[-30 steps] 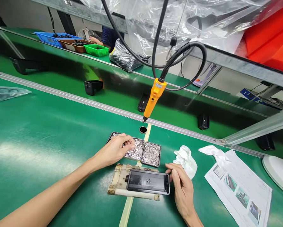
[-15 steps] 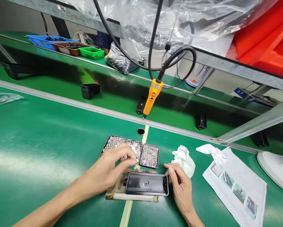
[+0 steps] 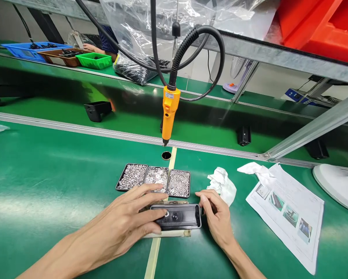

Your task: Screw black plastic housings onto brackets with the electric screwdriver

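Observation:
A black rectangular plastic housing [image 3: 188,217] lies on a worn fixture [image 3: 176,234] in front of me. My left hand [image 3: 124,219] reaches over its left end with fingers stretched out and apart. One fingertip touches a small shiny washer [image 3: 166,213] inside the housing, left of a round hole. At the housing's right end, my right hand [image 3: 217,219] has thumb and forefinger pressed together; whatever may be between them is too small to make out. Just beyond are three small trays of metal parts; the right tray [image 3: 189,185] shows fully, while my left fingers overlap the middle one.
An orange electric screwdriver [image 3: 170,108] hangs above a small round black piece [image 3: 166,155]. Crumpled white tissue [image 3: 222,184] and a printed sheet [image 3: 287,217] lie to the right. Across the divider are bins, a bagged bundle [image 3: 134,69] and another person's arm [image 3: 95,48].
My left hand has moved from beside the trays down onto the housing, its pinch opened, and a washer now shows inside. My right hand has barely moved. The view has shifted.

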Available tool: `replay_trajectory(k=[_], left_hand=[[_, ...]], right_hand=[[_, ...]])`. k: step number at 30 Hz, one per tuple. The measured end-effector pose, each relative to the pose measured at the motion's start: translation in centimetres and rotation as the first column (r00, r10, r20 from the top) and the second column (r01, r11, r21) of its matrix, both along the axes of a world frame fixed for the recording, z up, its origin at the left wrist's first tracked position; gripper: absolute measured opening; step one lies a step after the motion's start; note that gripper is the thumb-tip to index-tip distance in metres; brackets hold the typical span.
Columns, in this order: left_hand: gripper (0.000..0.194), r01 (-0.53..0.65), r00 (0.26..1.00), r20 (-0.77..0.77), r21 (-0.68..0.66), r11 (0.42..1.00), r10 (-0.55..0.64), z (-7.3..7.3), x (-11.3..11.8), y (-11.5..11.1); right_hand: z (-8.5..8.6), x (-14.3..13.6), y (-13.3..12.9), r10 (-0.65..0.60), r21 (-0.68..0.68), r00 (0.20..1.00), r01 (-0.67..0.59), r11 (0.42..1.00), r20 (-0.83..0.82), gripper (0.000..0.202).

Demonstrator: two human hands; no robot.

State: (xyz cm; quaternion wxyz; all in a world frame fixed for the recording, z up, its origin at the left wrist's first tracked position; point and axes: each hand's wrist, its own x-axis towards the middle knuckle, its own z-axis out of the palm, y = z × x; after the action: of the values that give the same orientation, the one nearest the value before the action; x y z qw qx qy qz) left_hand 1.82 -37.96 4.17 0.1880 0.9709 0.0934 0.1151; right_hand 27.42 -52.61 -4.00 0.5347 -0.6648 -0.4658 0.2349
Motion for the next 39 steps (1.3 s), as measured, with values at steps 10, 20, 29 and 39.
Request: replay_trajectory(k=[10, 20, 29, 39], left_hand=[[0.065, 0.113, 0.992, 0.024, 0.285, 0.952, -0.125, -1.3, 0.6, -0.9], [0.034, -0.047, 0.975, 0.223, 0.119, 0.992, 0.019, 0.0, 1.5, 1.0], [0.013, -0.487, 0.871, -0.041, 0.075, 0.87, 0.49, -4.4, -1.5, 7.7], [0.025, -0.521, 0.852, 0.046, -0.029, 0.853, 0.521, -5.6, -0.9, 7.8]], right_hand=[[-0.2, 0.2, 0.1, -0.015, -0.009, 1.0, 0.016, 1.0, 0.024, 0.026], [-1.1, 1.2, -0.2, -0.068, -0.041, 0.989, 0.073, 0.996, 0.132, 0.03], [-0.9, 1.4, -0.1, -0.196, -0.139, 0.979, 0.188, 0.972, -0.05, 0.044], [7.3, 3.1, 10.4, -0.163, -0.029, 0.972, 0.17, 0.985, 0.17, 0.057]])
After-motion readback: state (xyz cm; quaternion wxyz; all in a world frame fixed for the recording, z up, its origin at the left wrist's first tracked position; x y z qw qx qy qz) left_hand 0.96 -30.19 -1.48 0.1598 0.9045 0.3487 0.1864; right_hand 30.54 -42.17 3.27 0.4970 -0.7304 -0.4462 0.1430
